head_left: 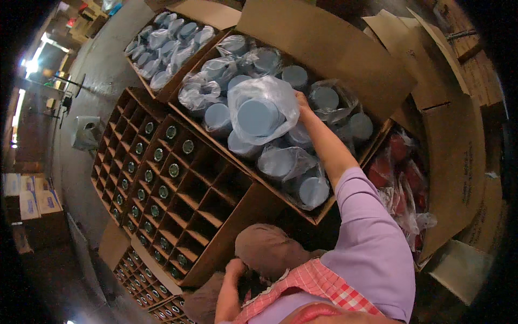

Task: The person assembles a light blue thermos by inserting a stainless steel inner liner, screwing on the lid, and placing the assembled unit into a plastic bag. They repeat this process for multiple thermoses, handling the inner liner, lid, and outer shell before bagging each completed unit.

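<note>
My right hand (302,102) grips the edge of a clear plastic bag (291,94) over an open cardboard box (259,181). Inside the bag is a blue-grey cylinder with a flat round end (259,117); its exact kind is not clear. Several similar blue-grey cylinders (314,190) fill the box below, many wrapped in clear plastic. My left hand (236,265) is low, beside my knee (264,245), and its fingers are mostly hidden. To the left stands a divided cardboard box (210,208), with glass jars or bottles (174,170) in some of its cells.
Another box (145,81) of bagged blue-grey cylinders stands at the far left. Bagged red pieces (396,178) sit in a box at the right, under raised cardboard flaps (453,146). More divided boxes with jars (143,278) lie at lower left. Grey floor (100,81) shows beyond.
</note>
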Action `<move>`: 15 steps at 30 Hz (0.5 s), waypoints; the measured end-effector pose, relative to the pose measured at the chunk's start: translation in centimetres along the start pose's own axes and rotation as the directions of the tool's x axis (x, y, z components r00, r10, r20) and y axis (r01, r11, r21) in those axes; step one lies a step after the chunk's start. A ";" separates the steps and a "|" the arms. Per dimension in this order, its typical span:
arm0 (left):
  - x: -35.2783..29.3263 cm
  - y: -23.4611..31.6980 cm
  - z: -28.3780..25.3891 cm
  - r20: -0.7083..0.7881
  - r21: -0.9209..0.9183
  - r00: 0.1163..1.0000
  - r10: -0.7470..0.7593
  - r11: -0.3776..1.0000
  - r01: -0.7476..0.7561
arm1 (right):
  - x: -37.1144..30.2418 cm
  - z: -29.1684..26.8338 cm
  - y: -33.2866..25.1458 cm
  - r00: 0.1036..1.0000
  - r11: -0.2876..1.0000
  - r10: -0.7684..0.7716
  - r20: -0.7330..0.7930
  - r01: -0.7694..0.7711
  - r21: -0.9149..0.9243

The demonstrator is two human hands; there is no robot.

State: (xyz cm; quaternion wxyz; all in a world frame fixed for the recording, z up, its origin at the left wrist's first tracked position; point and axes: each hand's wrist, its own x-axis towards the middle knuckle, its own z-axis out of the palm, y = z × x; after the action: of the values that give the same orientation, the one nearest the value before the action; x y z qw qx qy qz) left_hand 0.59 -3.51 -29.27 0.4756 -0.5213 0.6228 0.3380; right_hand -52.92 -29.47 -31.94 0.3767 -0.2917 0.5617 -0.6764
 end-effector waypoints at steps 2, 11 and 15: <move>7.0 -8.5 11.3 0.051 0.006 0.995 -0.081 0.997 0.081 | 0.8 5.1 0.2 0.962 0.966 0.250 0.109 -0.256 0.045; 1.0 -5.5 9.4 -0.091 -0.191 0.996 0.012 0.981 -0.029 | 2.0 -0.5 -7.8 0.981 0.558 -0.196 -0.018 0.097 -0.824; 3.4 -6.3 11.2 -0.018 -0.105 0.999 -0.046 0.994 0.043 | 5.3 -1.2 -5.2 0.993 0.226 0.055 -0.108 -0.117 -0.967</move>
State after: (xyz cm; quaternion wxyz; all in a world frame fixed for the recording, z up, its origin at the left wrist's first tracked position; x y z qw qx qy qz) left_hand 9.37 4.25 -35.57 0.4487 -0.5626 0.5973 0.3540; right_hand -57.72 -32.85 -27.20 0.1370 -0.4138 0.8842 -0.1677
